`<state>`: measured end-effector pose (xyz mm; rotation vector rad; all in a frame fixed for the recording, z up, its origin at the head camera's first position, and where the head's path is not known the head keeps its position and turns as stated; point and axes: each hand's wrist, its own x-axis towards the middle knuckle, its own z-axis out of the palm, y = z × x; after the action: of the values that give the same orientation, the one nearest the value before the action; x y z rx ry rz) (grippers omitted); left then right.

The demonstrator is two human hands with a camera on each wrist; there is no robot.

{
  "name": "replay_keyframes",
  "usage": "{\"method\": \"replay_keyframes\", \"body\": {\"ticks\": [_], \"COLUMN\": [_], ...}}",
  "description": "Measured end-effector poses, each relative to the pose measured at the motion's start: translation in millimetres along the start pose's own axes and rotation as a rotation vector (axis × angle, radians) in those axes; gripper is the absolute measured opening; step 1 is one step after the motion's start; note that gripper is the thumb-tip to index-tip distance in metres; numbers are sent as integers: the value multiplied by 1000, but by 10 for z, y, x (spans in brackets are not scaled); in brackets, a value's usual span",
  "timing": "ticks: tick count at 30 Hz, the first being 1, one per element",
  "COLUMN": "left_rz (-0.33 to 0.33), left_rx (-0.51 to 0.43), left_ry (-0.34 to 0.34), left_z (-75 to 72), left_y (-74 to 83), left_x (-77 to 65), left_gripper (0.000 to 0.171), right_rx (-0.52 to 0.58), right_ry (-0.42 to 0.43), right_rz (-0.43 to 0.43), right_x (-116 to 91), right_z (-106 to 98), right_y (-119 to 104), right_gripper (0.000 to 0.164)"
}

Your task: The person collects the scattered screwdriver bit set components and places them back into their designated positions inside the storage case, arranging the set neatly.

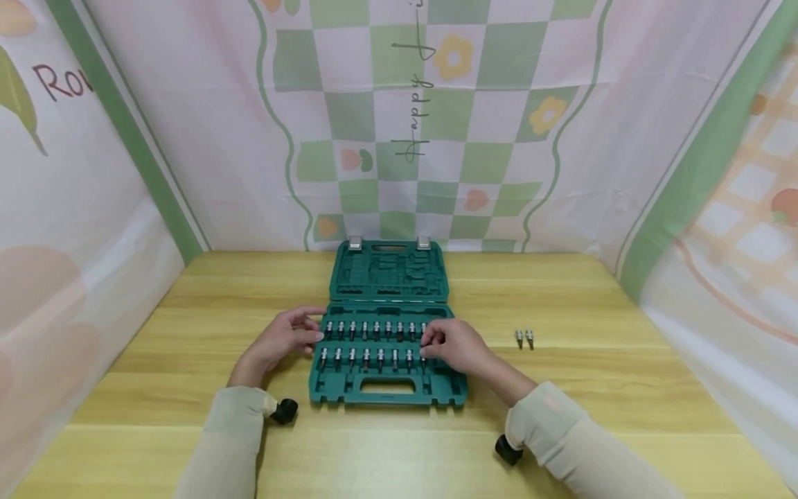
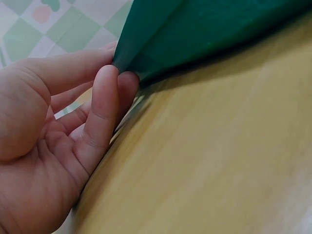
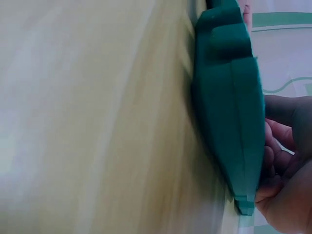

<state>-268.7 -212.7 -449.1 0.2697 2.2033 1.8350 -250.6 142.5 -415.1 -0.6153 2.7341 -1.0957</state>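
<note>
A green plastic tool case (image 1: 389, 381) lies opened flat on the table, its hinged lid away from me. Two rows of bit sockets (image 1: 377, 330), silver with dark tips, stand in its near half. My left hand (image 1: 283, 339) holds the case's left edge, thumb at the rim; in the left wrist view its fingers (image 2: 100, 105) bend against the side. Over the right end of the rows, my right hand (image 1: 458, 344) pinches a bit socket (image 1: 424, 363) in the near row, its upper end covered by thumb and fingertips. In the right wrist view the case wall hides the fingertips.
Two more bit sockets (image 1: 524, 339) lie side by side on the wooden table (image 1: 580, 402), right of the case. The lid (image 1: 389, 270) has moulded recesses and two metal latches. Printed cloth (image 1: 399, 138) hangs behind the table and along both sides.
</note>
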Motion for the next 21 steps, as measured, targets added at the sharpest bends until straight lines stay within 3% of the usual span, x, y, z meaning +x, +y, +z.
{"method": "replay_keyframes", "body": {"ticks": [13, 21], "left_rz": [-14, -12], "left_rx": [16, 14], "left_ry": [3, 4], "left_z": [15, 13], "left_y": [16, 10], "left_x": [4, -2], "left_gripper": [52, 51], "right_rx": [95, 94], "right_ry": [33, 89], "right_rz": [-8, 46], "right_x": [-85, -134], "right_z": [-116, -248], "right_y": [141, 239], "right_gripper": [5, 9]}}
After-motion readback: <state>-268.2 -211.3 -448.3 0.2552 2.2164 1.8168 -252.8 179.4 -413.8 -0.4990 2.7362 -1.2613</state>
